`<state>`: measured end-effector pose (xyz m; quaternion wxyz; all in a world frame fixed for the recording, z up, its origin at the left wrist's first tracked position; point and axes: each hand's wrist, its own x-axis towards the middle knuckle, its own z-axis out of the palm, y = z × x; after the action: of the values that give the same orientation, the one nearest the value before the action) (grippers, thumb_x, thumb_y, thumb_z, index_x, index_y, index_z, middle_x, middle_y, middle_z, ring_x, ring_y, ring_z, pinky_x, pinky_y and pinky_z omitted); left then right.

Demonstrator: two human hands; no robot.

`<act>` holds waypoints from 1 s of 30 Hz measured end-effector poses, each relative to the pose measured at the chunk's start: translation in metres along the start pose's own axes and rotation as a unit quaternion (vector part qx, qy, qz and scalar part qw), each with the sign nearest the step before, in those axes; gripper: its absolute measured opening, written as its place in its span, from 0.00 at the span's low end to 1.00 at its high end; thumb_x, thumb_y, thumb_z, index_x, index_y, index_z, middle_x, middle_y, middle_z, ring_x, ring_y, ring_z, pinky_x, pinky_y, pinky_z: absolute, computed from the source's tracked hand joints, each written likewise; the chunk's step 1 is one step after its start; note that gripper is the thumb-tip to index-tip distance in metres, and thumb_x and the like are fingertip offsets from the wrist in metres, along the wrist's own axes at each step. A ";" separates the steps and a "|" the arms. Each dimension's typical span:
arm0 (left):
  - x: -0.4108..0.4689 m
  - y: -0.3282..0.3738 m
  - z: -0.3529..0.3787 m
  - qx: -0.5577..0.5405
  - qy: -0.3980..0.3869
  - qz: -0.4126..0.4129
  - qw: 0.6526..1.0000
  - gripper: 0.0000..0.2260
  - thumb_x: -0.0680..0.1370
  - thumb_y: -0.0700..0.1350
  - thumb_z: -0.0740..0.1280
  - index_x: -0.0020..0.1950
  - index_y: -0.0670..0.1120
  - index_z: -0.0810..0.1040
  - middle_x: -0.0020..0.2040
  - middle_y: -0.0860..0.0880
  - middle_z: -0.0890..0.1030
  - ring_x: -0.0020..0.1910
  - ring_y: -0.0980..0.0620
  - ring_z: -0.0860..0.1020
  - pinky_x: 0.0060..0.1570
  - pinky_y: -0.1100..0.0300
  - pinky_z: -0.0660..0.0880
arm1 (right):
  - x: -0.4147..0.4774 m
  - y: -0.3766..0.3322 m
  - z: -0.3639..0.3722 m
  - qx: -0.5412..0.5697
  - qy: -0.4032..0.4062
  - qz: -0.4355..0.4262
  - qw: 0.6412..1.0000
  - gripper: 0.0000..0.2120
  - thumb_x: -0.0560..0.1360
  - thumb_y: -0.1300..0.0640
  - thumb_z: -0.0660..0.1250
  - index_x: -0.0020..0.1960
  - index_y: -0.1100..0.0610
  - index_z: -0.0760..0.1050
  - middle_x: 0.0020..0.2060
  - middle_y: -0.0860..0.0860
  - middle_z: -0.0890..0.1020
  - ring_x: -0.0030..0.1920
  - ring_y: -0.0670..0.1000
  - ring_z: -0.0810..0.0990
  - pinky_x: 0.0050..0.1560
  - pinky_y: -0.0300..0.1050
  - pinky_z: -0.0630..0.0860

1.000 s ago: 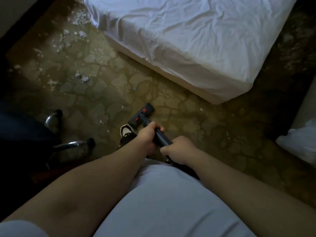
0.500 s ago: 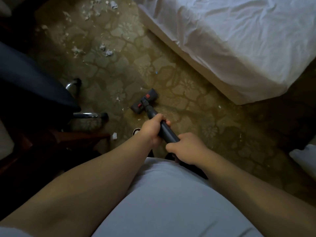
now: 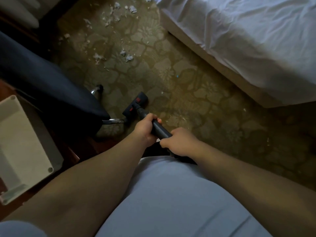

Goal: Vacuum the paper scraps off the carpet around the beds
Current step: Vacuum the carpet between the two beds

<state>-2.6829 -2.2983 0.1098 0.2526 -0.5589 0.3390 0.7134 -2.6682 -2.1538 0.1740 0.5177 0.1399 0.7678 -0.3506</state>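
The paper scraps [image 3: 127,56] lie scattered on the patterned carpet [image 3: 179,86]. They are thickest at the far end of the strip between the bed [image 3: 248,40] and the dark chair [image 3: 42,79], with small flecks nearer. The vacuum head [image 3: 136,104] sits on the carpet, well short of the bigger scraps and just beside the chair's chrome leg [image 3: 112,120]. Its black tube [image 3: 161,130] runs back to the person. The left hand [image 3: 144,130] curls its fingers [image 3: 159,120] round the tube in front, and the right hand [image 3: 181,143] grips it just behind. Open carpet lies ahead and rightward up to the bed's edge, while the chair crowds the left. A white box [image 3: 22,146] shows at the left edge.
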 end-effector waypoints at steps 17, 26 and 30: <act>-0.015 -0.090 0.074 0.033 -0.004 -0.033 0.999 0.03 0.78 0.41 0.68 0.45 0.44 0.75 0.34 0.48 0.78 0.34 0.52 0.77 0.49 0.54 0.78 | -0.039 0.089 -0.059 -0.005 0.002 0.035 0.999 0.15 0.68 0.48 0.74 0.49 0.57 0.80 0.38 0.54 0.85 0.36 0.54 0.84 0.36 0.45 0.77; -0.039 -0.237 0.182 0.054 -0.047 -0.036 0.997 0.03 0.79 0.40 0.66 0.46 0.44 0.75 0.35 0.47 0.77 0.34 0.52 0.76 0.38 0.55 0.77 | -0.100 0.237 -0.141 0.045 0.008 0.073 0.996 0.19 0.65 0.50 0.73 0.51 0.60 0.82 0.38 0.58 0.88 0.42 0.61 0.89 0.42 0.51 0.82; -0.052 -0.278 0.216 0.086 -0.068 -0.075 0.991 0.03 0.80 0.41 0.67 0.50 0.43 0.75 0.35 0.47 0.77 0.33 0.51 0.75 0.31 0.59 0.78 | -0.131 0.274 -0.162 0.084 0.039 0.092 0.991 0.14 0.66 0.54 0.73 0.48 0.60 0.82 0.37 0.59 0.87 0.36 0.60 0.87 0.38 0.49 0.81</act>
<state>-2.5995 -1.9528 0.1357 0.3753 -0.5087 0.3383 0.6971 -2.5672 -1.8279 0.2190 0.5037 0.2667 0.7390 -0.3592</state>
